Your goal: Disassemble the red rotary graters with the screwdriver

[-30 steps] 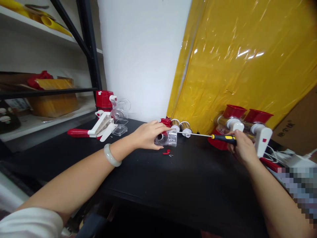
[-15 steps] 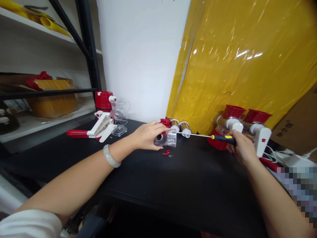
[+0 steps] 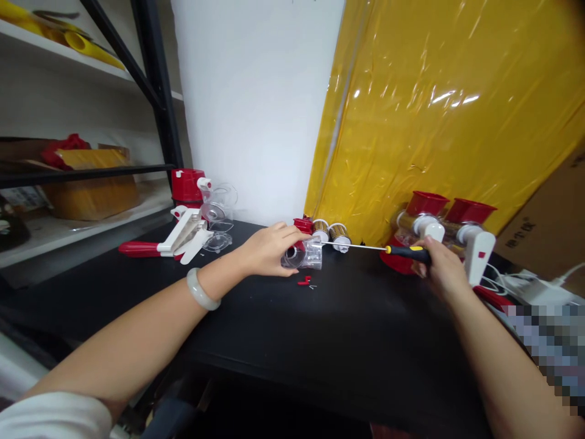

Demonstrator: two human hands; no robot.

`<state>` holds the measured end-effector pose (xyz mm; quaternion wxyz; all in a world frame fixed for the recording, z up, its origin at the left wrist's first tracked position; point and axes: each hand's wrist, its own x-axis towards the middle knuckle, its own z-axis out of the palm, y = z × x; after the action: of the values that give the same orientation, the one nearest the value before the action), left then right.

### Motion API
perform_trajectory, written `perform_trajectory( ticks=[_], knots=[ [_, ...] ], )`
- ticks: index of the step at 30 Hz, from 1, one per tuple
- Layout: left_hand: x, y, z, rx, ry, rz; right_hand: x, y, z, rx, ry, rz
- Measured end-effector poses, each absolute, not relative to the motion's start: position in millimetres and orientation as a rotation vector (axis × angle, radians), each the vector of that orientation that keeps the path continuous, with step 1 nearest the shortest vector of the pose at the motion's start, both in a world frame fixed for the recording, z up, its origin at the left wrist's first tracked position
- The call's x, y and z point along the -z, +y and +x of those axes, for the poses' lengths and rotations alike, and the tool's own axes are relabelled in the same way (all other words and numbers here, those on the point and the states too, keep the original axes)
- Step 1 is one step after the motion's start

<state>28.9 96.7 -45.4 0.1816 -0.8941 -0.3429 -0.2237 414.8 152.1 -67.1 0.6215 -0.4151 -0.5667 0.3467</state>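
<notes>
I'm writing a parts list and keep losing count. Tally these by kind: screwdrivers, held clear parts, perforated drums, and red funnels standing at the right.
Screwdriver: 1
Held clear part: 1
Perforated drums: 2
Red funnels: 2
Total: 6

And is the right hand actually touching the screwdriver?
Touching. The head view shows the right hand closed around the handle end of the black-and-yellow screwdriver.

Dark characters mark the cardboard box on the right — too blurred to read surely.
</notes>
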Motion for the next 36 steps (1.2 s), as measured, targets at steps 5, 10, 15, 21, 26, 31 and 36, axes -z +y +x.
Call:
perform_trajectory(
  ticks=[5, 10, 15, 21, 26, 31, 36],
  knots=[
    [35.2, 81.1, 37.5, 0.367, -1.026, -2.372, 71.1, 155.4, 409.5, -0.819, -1.221, -0.881],
    [31.6, 68.5, 48.1, 0.253, -1.090, -2.262, 69.0, 152.3, 404.3, -0.879, -1.161, -0.822],
    [34.5, 67.3, 53.5, 0.216, -1.126, -2.253, 61.5, 140.7, 403.2, -0.994, -1.170, -0.670],
    [39.1, 70.6, 55.0, 0.208, -1.116, -2.210, 54.9, 132.5, 404.8, -1.043, -1.278, -0.631],
    [40.0, 70.2, 56.3, 0.197, -1.126, -2.210, 59.7, 139.6, 408.4, -0.858, -1.365, -0.911],
    [40.2, 69.5, 56.6, 0.193, -1.133, -2.217, 54.2, 131.2, 404.5, -0.988, -1.252, -0.676],
    [39.3, 69.6, 56.3, 0.204, -1.142, -2.238, 49.7, 126.6, 402.6, -1.139, -1.228, -0.538]
  ],
)
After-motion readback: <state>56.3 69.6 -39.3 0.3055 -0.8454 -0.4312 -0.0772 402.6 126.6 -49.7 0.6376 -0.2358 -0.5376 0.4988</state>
